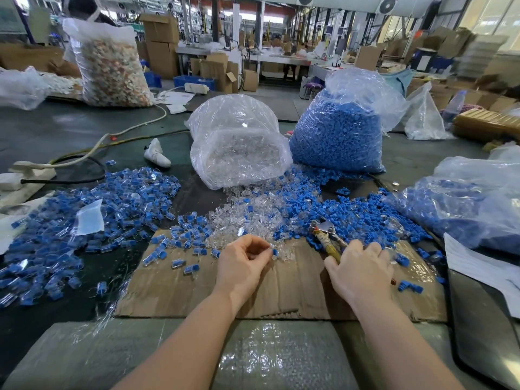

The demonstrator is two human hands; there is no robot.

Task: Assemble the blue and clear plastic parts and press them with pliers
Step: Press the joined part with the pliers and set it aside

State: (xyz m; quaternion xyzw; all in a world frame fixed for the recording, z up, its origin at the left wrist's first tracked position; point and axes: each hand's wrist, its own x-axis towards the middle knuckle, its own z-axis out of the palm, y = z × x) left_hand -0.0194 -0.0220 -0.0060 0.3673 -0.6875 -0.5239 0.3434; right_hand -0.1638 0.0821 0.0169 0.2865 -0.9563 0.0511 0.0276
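Observation:
My left hand (244, 261) pinches a small blue and clear plastic part (274, 252) at its fingertips, over the cardboard sheet (197, 288). My right hand (361, 270) lies over the taped handles of the pliers (327, 235), fingers curled around them; the metal jaws point away to the upper left. Loose clear parts (247, 215) are heaped just beyond my left hand. Loose blue parts (351, 212) spread beyond my right hand. A wide heap of joined blue-and-clear pieces (98, 209) covers the table at the left.
A bag of clear parts (239, 147) and a bag of blue parts (340, 130) stand at the back centre. Another blue-filled bag (478, 201) lies at the right. Cables and a power strip (31, 170) sit far left. A dark tray (484, 327) lies at the right front.

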